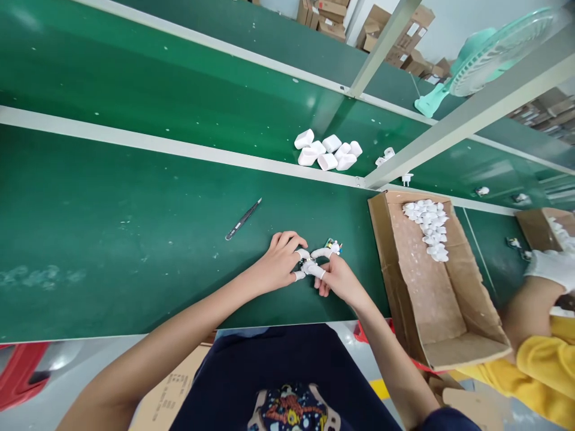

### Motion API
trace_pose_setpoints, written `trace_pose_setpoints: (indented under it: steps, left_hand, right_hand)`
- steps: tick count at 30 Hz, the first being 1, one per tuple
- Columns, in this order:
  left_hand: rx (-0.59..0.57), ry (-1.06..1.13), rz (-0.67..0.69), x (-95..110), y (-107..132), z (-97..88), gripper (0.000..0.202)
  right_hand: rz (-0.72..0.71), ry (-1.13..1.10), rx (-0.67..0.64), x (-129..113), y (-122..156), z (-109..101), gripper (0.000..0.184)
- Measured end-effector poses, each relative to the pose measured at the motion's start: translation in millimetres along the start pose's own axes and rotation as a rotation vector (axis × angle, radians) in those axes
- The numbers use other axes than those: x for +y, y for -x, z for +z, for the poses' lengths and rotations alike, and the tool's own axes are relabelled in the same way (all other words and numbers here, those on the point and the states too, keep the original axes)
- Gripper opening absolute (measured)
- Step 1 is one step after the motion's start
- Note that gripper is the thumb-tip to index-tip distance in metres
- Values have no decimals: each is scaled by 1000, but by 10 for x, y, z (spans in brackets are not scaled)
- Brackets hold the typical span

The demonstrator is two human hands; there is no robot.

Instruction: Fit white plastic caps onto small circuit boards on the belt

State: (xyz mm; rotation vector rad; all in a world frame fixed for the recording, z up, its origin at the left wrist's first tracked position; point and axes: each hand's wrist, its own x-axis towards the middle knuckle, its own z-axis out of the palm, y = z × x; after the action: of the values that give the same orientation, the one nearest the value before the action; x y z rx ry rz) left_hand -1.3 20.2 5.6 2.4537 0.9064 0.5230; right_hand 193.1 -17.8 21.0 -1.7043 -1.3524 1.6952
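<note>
My left hand [287, 257] and my right hand [332, 270] meet over the green bench [135, 239], white covers on some fingertips. Both pinch a small white-and-dark electronic part [307, 263], largely covered by the fingers. Just beyond my right hand lies a small circuit board [333, 245] with white, blue and red components. A pair of dark tweezers [243, 219] rests on the bench, up and left of my hands.
Several white plastic housings [327, 151] sit behind the bench rail. At right stands an open cardboard box [431, 293] holding several white pieces [430, 226]. Farther right, a co-worker's gloved hand [550, 269] is near another box [536, 226]. A metal post [476, 114] slants above.
</note>
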Motion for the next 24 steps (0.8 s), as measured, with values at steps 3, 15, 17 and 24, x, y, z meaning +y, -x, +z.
trace_pose_setpoints:
  steps: [3,15,17,24]
  left_hand:
    - [6,-11,-8,15,-1,-4,13]
    - [72,-43,-18,88,13,-66,18]
    - [83,-31,-10,91,19,-38,13]
    - [54,127,-128,63,-2,8,9]
  right_hand:
    - [-10,67,38,-40,4,0,41]
    - [-48,115,-2,-68,-33,-9,32]
    - [-40,5,-72,-41,-16,-58,36]
    - [-41,-85,-150,-25,4,-145,43]
